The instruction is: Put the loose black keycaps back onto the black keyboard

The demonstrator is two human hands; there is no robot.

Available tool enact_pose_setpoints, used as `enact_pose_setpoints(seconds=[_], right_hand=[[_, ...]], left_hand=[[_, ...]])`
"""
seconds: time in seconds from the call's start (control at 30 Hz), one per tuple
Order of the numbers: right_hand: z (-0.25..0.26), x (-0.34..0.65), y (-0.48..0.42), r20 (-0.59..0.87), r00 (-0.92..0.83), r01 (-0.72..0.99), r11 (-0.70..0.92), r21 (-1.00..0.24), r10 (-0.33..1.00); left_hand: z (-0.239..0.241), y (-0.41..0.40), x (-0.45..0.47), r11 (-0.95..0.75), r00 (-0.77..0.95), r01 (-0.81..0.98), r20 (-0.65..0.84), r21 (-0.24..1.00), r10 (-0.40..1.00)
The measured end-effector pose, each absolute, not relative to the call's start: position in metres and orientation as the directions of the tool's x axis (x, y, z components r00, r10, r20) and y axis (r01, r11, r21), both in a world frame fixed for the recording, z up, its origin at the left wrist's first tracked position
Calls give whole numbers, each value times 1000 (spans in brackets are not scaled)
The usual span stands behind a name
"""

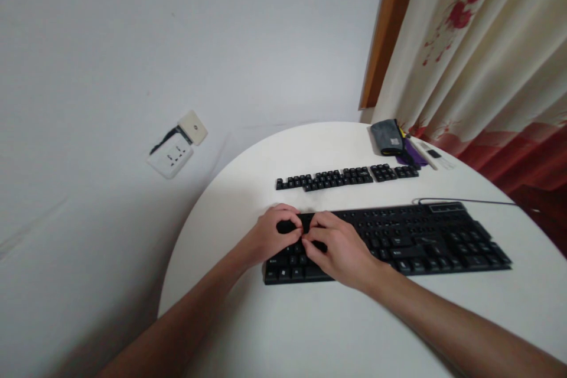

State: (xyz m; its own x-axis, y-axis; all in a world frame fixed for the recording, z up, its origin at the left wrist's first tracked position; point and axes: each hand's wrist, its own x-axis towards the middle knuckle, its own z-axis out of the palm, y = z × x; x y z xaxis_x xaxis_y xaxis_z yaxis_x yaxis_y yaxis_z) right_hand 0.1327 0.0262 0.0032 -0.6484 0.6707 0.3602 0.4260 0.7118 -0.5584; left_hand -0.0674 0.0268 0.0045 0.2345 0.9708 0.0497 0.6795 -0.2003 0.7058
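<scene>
A black keyboard (425, 251) lies flat on the white round table (230, 325), and both hands work over its left part. My left hand (275, 230) is closed in a pinch at the upper left keys. Close beside it, my right hand (339, 246) is also pinched, its fingertips almost meeting the left ones. Whatever sits between the fingers is hidden or too small to make out. Behind the keyboard, loose black keycaps (339, 179) stand in rows and groups. The upper rows of the keyboard look partly bare of caps.
At the table's back right lie a grey pouch (387, 137), a purple cloth (413, 153) and a pale stick-shaped item (423, 153). A black cable (469, 200) runs off to the right. A wall with a socket (172, 155) borders the left; a curtain (487, 53) hangs at right.
</scene>
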Motion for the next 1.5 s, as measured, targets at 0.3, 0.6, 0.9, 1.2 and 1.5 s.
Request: enact_pose_setpoints(seconds=[0.3,0.6,0.9,1.2,1.5], right_hand=[[0,133,27,344,-669,444,726,-526,659],[0,134,27,348,-670,429,724,-539,656],[0,133,27,332,-680,451,730,-514,654],[2,133,27,313,-681,468,722,-509,662],[5,132,27,295,-644,489,677,-550,706]], left_hand=[[1,27,-69,-199,238,703,38,683,970],[0,27,-68,-196,227,690,49,697,973],[-2,27,-70,-199,223,655,66,729,973],[-1,28,-64,-222,189,694,125,685,974],[-8,30,-66,-159,116,690,109,706,987]])
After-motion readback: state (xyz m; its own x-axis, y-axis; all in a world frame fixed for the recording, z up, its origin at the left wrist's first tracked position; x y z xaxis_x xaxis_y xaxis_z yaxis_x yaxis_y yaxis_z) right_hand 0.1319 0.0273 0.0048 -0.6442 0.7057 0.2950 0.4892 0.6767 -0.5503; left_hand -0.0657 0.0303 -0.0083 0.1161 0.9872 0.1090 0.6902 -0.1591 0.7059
